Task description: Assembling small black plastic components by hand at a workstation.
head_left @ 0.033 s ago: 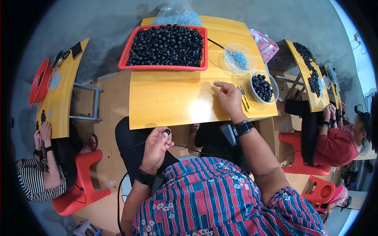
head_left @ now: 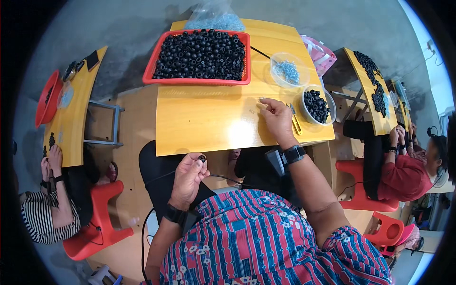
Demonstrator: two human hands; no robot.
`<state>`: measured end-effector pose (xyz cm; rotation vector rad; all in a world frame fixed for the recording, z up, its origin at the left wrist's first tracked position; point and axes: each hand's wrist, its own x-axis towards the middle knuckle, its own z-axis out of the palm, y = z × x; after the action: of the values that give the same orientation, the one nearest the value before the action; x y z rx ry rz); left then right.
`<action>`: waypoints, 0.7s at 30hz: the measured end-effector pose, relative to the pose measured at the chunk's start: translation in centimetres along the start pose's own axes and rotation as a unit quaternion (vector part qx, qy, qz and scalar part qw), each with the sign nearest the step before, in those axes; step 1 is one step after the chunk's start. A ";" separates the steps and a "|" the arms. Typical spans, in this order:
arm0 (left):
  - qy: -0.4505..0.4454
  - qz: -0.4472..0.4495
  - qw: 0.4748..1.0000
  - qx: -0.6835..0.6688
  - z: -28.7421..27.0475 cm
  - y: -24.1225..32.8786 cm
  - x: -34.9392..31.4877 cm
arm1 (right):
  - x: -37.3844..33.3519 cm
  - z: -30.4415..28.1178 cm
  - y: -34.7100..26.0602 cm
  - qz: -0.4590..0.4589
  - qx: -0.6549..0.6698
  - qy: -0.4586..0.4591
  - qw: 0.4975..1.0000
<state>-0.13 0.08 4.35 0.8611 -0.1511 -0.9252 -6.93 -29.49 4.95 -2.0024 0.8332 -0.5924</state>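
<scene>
My left hand is closed in front of the table's near edge. Between its thumb and fingertips it holds a small round black hollow piece, opening upward. Over the right part of the tabletop, my right hand pinches a tiny clear piece at its fingertips. Just right of this hand lies a pair of yellow-handled snips. Beside them stands a clear tub of black pieces like the one in my left hand. Behind it, a round clear dish holds small pale-blue transparent parts.
A red basket heaped with black pieces stands at the back of the yellow table. Behind it lies a plastic bag of pale-blue parts. People work at side tables left and right. A cable hangs by my left arm.
</scene>
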 end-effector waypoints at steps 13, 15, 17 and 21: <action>-0.010 -0.003 1.000 0.011 -0.4 -0.3 0.1 | -2.0 1.4 -1.9 -0.168 -0.131 -0.074 0.974; -0.011 -0.003 1.000 0.009 -0.5 -0.2 0.0 | -1.9 1.7 -1.6 -0.153 -0.123 -0.063 0.979; -0.008 -0.002 1.000 0.007 -0.5 -0.2 -0.2 | -2.0 1.8 -1.4 -0.174 -0.118 -0.059 0.976; -0.005 -0.005 1.000 0.013 -0.3 -0.1 -0.1 | -2.4 1.8 -1.8 -0.213 -0.168 -0.042 0.962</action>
<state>-0.11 0.31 4.06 0.8829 -0.1676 -0.9384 -6.74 -26.06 5.35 -2.5290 0.4698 -0.6292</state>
